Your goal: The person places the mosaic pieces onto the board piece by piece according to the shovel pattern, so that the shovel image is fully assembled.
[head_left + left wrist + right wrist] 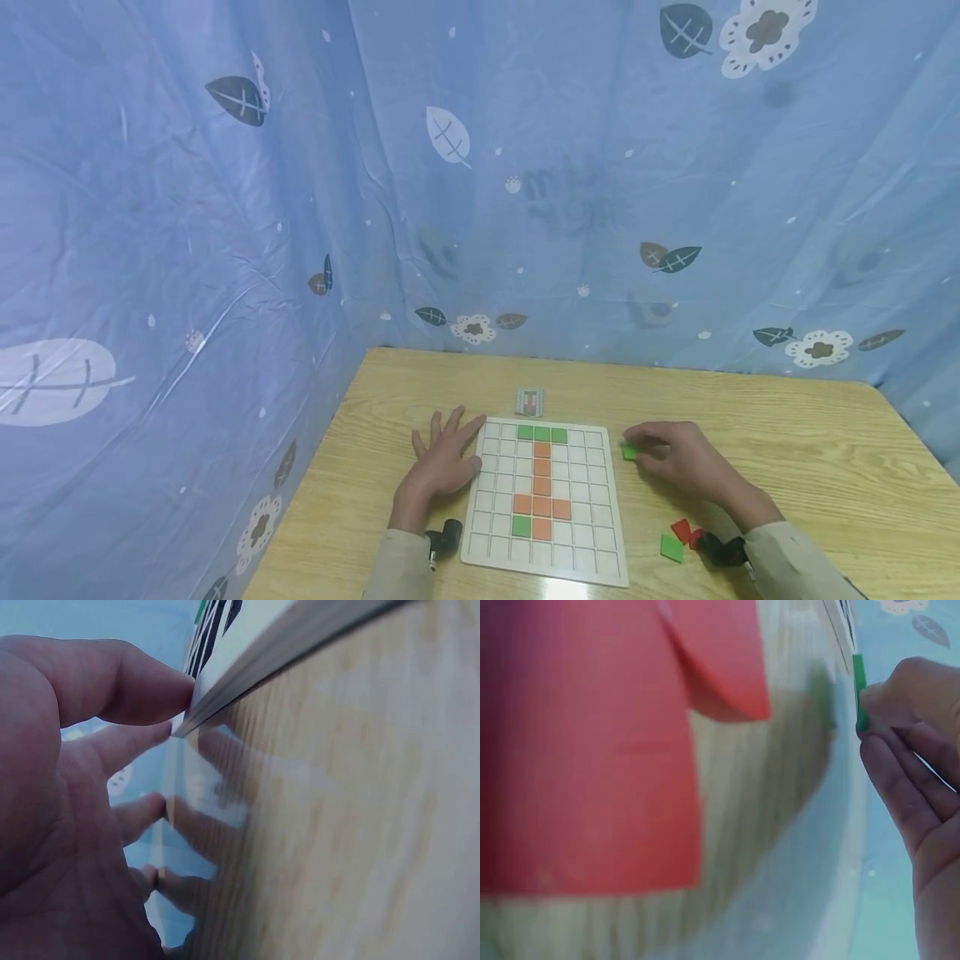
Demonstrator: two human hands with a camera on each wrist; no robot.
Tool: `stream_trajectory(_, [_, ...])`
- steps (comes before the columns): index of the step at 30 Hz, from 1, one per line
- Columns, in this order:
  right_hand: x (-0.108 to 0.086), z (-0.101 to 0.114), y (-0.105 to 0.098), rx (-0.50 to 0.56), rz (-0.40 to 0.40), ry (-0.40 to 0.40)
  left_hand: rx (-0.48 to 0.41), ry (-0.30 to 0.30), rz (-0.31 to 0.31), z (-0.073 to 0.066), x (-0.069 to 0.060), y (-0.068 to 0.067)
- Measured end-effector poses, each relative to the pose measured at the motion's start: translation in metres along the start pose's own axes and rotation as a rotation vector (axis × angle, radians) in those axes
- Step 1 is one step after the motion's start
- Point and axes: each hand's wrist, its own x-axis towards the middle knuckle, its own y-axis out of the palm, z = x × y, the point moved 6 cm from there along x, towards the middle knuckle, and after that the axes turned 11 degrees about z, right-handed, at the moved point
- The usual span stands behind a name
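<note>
A white gridded board (pixel 498 546) lies on the table. Three green tiles (pixel 542 434) fill part of its far row, with a column of orange tiles (pixel 542 467) below them that widens into a short crossbar. Another green tile (pixel 521 526) sits left of the lowest orange one. My left hand (pixel 444 462) rests at the board's left side, fingers spread, thumb against the board's edge. To the right of the board, my right hand (pixel 678 454) pinches a green tile (pixel 861 690) between thumb and fingers, just off the board.
A small patterned card (pixel 530 402) lies behind the board. Near my right wrist are a loose green tile (pixel 672 547) and red tiles (pixel 681 530), which loom large in the right wrist view. A blue patterned curtain (pixel 570 167) hangs beyond the wooden table (pixel 787 433).
</note>
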Motion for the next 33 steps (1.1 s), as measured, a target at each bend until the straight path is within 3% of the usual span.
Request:
stream_trajectory(7, [-0.018,0.011,-0.012,0.012,-0.076,-0.025,-0.009,0.006,-0.001,0.001,0.000,0.000])
stream_trajectory(17, [-0.051,0.040,-0.024,0.049,-0.178,0.010,0.000,0.002,0.003,0.001,0.000,0.000])
stream_trajectory(25, [-0.074,0.055,-0.020,0.084,-0.238,0.099,-0.002,0.001,0.000,0.001,0.000,0.001])
stream_trajectory(33, [-0.084,0.065,-0.008,0.111,-0.270,0.125,0.002,-0.002,-0.001,0.000,0.001,0.000])
